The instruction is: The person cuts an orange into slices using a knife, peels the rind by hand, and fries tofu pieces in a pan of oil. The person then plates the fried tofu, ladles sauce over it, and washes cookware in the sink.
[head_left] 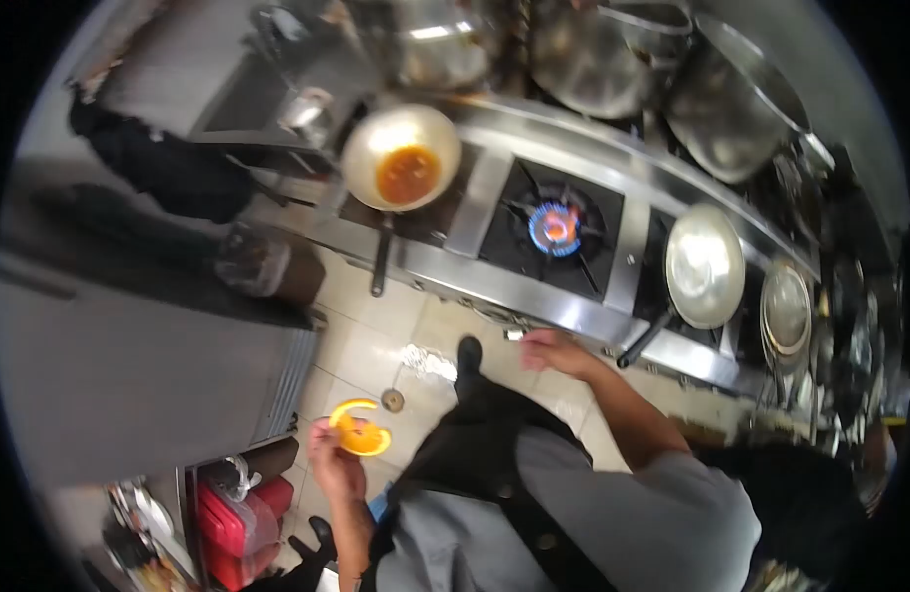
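Head view looks down on an orange slice [364,438] pinched at its near-left edge between the fingers of the left hand [337,462], held out over the floor tiles [363,312] and well apart from the right hand [552,351]. The slice is bright orange, round and flat, with a paler middle; a thin curved orange strip [354,404] arcs above it, with an open gap between the two. Fingers of the right hand bend inward just by the front rail of the stove [564,307], near a small pale object [514,335]; blur means I cannot tell whether they grip it. Beyond the right hand, a lit burner [556,229] shows a blue ring of flame. A wok [416,123] holding reddish-brown sauce [409,176] sits ahead of the left hand, and a pale metal pan [707,266] lies to the right of the right hand.
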`<act>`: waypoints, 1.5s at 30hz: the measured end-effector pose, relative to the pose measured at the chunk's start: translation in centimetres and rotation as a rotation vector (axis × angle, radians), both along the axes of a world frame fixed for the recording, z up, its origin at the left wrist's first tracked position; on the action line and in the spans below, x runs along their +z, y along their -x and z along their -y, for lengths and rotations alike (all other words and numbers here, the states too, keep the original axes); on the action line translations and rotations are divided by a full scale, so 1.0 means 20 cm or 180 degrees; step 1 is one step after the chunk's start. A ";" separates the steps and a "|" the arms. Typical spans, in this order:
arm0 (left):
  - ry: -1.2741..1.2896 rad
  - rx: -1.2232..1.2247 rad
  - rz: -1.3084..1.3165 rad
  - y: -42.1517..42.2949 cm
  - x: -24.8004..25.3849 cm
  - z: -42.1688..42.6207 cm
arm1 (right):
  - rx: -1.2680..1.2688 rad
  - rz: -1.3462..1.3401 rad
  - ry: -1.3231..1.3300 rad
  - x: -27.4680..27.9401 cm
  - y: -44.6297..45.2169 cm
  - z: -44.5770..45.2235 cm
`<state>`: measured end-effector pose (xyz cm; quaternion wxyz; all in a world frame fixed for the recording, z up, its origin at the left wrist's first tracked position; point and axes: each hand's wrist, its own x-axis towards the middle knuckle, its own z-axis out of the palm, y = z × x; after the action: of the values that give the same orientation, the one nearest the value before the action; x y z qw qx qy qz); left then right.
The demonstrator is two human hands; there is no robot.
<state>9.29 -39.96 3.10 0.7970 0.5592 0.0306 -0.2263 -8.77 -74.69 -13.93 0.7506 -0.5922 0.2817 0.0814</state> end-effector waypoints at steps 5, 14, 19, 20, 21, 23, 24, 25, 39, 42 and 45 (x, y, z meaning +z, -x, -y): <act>-0.0294 0.0308 -0.0355 -0.37 0.03 -0.02 | -0.2605 -0.1452 -0.2015 -0.81 -0.17 -0.19; -0.0725 -0.0013 -0.0523 -0.85 0.08 0.14 | -0.5405 0.1009 -0.2468 -1.14 -0.51 -0.11; -0.0650 -0.0536 -0.0770 -1.14 0.03 0.19 | -0.2356 0.1824 -0.3903 -1.43 -0.31 -0.06; -0.0601 -0.0649 -0.0822 -1.21 -0.01 0.19 | -0.2343 0.1828 -0.4788 -1.42 -0.32 -0.03; -0.0553 -0.0678 -0.0766 -1.28 -0.03 0.21 | -0.2346 0.1716 -0.5674 -1.42 -0.33 0.00; -0.0981 -0.0991 -0.0824 -1.41 -0.04 0.24 | -0.3818 0.1356 -0.4317 -1.46 -0.36 -0.06; -0.0892 -0.1163 -0.0840 -1.48 -0.08 0.25 | -0.5300 0.0765 -0.2866 -1.52 -0.40 -0.10; -0.0813 -0.1324 -0.0832 -1.57 -0.11 0.26 | -0.5215 0.2188 -0.2708 -1.73 -0.36 -0.16; -0.0479 -0.2129 -0.0948 -2.18 -0.32 0.19 | -0.3433 -0.0824 -0.2717 -1.15 -0.93 -0.76; -0.0293 -0.1882 -0.0959 -2.24 -0.29 0.09 | 0.0764 -0.0896 -0.1852 -0.64 -1.59 -1.10; -0.0243 -0.1629 -0.0790 -2.33 -0.32 -0.08 | 0.0765 0.0053 -0.0254 -0.04 -2.38 -0.93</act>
<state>55.89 -38.37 -3.30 0.6824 0.5463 -0.0057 -0.4855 38.75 -56.04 -14.75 0.7607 -0.5920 0.1991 0.1770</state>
